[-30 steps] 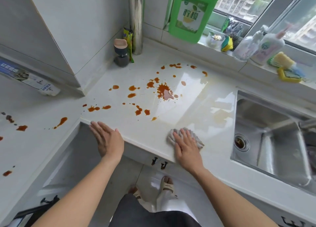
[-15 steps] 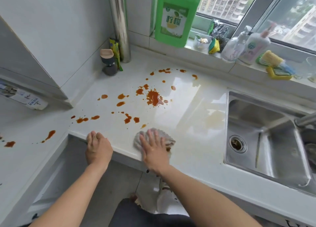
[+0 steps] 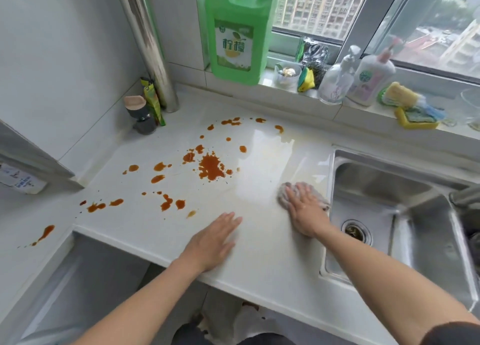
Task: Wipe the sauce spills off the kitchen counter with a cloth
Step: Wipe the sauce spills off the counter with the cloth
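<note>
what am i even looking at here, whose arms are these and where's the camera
There is no machine: these are a person's two bare arms, filmed by a wide-angle camera worn on their head, looking down at a white kitchen counter. The right hand presses a grey cloth flat on the counter beside the sink. The left hand rests flat and holds nothing. Orange-brown sauce spills dot the counter to the left of the cloth. A green detergent jug, pump bottles and sponges stand on the windowsill.
</note>
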Demonstrator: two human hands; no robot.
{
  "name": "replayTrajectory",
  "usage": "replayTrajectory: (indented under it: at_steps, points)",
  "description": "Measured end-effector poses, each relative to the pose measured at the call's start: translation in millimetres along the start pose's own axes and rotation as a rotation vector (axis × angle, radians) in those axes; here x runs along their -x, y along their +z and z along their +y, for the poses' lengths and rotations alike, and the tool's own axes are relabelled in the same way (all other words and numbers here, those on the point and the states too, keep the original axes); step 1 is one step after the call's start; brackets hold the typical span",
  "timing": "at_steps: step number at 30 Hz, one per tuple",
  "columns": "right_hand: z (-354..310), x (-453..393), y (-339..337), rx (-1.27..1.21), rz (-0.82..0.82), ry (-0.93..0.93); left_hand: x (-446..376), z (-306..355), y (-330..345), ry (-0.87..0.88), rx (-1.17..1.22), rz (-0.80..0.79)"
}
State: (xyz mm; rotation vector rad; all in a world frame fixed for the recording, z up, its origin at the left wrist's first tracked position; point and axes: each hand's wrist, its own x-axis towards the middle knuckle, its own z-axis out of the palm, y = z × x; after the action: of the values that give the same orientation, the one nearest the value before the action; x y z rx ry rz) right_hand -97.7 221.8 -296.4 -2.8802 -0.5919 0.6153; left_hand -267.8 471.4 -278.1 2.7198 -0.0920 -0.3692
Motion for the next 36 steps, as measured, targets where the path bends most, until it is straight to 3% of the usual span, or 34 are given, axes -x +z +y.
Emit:
replayTrajectory:
  at_steps: [4,8,10,12,14,18,20,26,30,33,36]
  points:
    - [54.3,-23.3,-18.7,-0.018,0.040,0.171,-38.7,25.5,-2.6,0.036,-0.188,-0.116]
    - [31.9,-35.1,-12.2,-0.098,0.151,0.291,-53.4,30.6,-0.1,-0.023,-0.195,-0.159]
    - [0.8,-34.4,4.2,-0.134,0.181,0.150,-56.3,32.9,-0.5,-0.026,-0.205,-0.172]
    - [-41.6,-22.3,22.4,-0.119,0.198,-0.142,-55.9,33.1,-1.5,-0.035,-0.170,-0.148]
    - [-73.4,-16.7,36.1,-0.138,0.108,-0.377,-56.8,31.8,-2.0,-0.068,-0.087,-0.078]
    - [-63.6,-49.1,21.1,-0.033,0.073,-0.617,-54.6,19.4,-2.5,-0.095,-0.124,-0.029]
    - [-34.1,-73.0,7.8,-0.030,0.116,-0.548,-53.9,16.7,-2.4,-0.080,-0.128,-0.042]
    - [47.5,-99.2,-22.2,-0.191,0.259,0.064,-55.3,11.5,-0.4,-0.055,-0.109,-0.137]
    - [24.3,-98.8,-26.5,-0.202,0.264,0.352,-60.7,7.8,-9.0,-0.015,-0.096,-0.136]
    - [-37.8,-90.7,-17.5,-0.228,0.265,0.263,-64.3,2.6,-21.8,0.027,-0.048,0.026]
    - [-114.8,-69.8,2.4,-0.302,0.205,-0.150,-63.5,-2.6,-26.4,0.032,-0.023,0.221]
